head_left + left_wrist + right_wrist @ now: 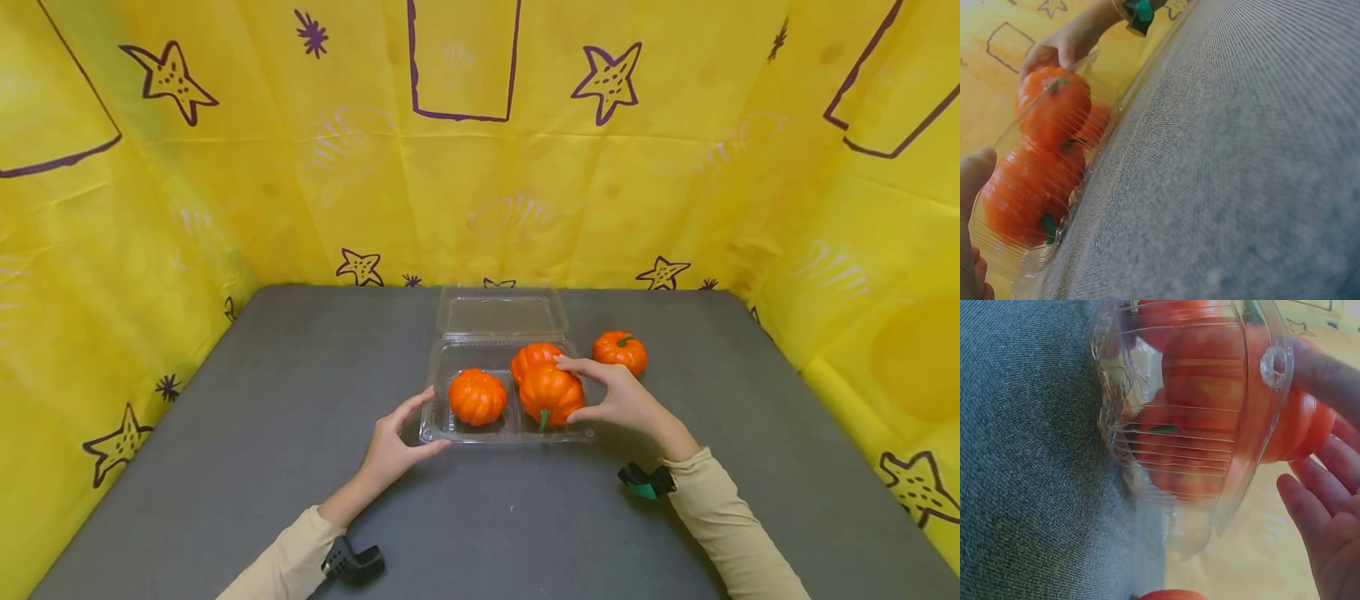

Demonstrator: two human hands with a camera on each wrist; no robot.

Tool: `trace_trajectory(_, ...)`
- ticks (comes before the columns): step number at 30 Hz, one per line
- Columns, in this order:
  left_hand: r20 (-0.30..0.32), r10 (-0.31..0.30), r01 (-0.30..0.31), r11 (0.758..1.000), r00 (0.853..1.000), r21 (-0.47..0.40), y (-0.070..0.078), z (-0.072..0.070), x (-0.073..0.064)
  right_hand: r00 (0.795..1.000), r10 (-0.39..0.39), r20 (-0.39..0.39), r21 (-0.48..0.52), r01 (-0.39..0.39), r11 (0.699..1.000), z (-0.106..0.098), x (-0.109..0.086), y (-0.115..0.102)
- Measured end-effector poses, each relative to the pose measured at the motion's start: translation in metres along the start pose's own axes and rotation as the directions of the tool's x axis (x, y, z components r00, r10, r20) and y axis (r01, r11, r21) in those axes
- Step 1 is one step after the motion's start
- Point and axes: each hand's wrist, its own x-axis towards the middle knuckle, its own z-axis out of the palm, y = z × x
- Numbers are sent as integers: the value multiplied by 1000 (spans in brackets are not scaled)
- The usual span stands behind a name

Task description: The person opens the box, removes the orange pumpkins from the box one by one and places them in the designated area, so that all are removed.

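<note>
A clear plastic clamshell container (487, 438) lies on the table, split into two compartments. In its left compartment sits a small orange pumpkin (477, 397). My left hand (392, 450) holds the container's near left corner, thumb along the front rim and fingers at the left side. My right hand (628, 403) grips another pumpkin (551, 393) over the right compartment, its green stem facing me. Partly hidden behind that one is a further pumpkin (529, 360) in the same compartment. The right wrist view shows the gripped pumpkin (1300, 428) rising above the container's rim.
The container's lid (502, 317) is folded back, away from me. One more pumpkin (619, 353) rests on the grey table (315, 392), just right of the container. Yellow patterned cloth (480, 192) encloses the table at the back and both sides.
</note>
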Motion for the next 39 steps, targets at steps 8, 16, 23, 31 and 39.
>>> trace_trajectory(8,0,0,0,1000,1000,-5,1,1,0,997,75,-26,242,-67,968,-7,6,-28)
trace_trajectory(16,5,-8,8,1000,1000,-7,2,1,0,984,181,7,307,-174,936,-9,6,-32)
trace_trajectory(23,11,-19,19,1000,1000,11,3,0,0,995,95,-13,258,-88,962,-9,6,-31)
trace_trajectory(31,0,6,-6,1000,1000,1,-4,1,-2,986,169,1,247,-164,955,-10,6,-32)
trace_trajectory(39,7,-19,20,1000,1000,-18,-31,5,-7,977,213,3,303,-204,931,-12,4,-27)
